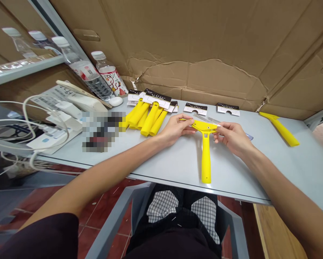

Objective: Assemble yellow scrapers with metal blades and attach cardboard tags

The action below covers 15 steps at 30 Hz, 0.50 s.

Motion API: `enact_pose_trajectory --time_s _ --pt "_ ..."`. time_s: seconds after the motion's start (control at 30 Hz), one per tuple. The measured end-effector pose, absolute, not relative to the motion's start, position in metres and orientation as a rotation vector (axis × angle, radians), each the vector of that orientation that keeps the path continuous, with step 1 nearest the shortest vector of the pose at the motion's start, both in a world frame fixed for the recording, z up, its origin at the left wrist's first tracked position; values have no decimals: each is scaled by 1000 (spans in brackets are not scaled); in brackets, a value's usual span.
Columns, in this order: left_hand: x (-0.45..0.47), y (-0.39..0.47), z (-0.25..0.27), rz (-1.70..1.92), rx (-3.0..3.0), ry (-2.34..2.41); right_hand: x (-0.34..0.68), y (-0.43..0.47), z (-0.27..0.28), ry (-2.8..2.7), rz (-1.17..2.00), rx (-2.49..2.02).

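Observation:
A yellow scraper (206, 154) is held at its wide head, its handle pointing toward me. My left hand (176, 128) is closed on the left end of the head, and my right hand (232, 136) pinches the right end. Along the head's far edge lies a clear or silvery strip (208, 119); whether it is a blade or a cover I cannot tell. Beyond my left hand, several yellow scrapers (150, 120) lie in a pile with black-and-white cards (157, 99) on them. Two more cards, one left (195, 108) and one right (228, 109), lie behind the held scraper.
Another yellow scraper (284, 131) lies at the right of the grey table (261, 169). A bottle with a red-and-white label (114, 79), a white rounded object (116, 101) and white cables (29, 147) are at the left. Cardboard (204, 43) walls the back.

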<state>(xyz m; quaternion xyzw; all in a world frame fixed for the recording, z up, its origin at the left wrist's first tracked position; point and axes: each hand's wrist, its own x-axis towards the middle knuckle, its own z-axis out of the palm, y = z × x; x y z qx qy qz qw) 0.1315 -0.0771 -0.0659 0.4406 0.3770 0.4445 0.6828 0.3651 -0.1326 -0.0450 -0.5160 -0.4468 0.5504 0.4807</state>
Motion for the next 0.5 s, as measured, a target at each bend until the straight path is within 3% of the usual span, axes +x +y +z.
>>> enact_pose_trajectory --time_s 0.5 --pt "134 -78 -66 1039 992 871 362 -134 -42 -1046 1306 -1241"
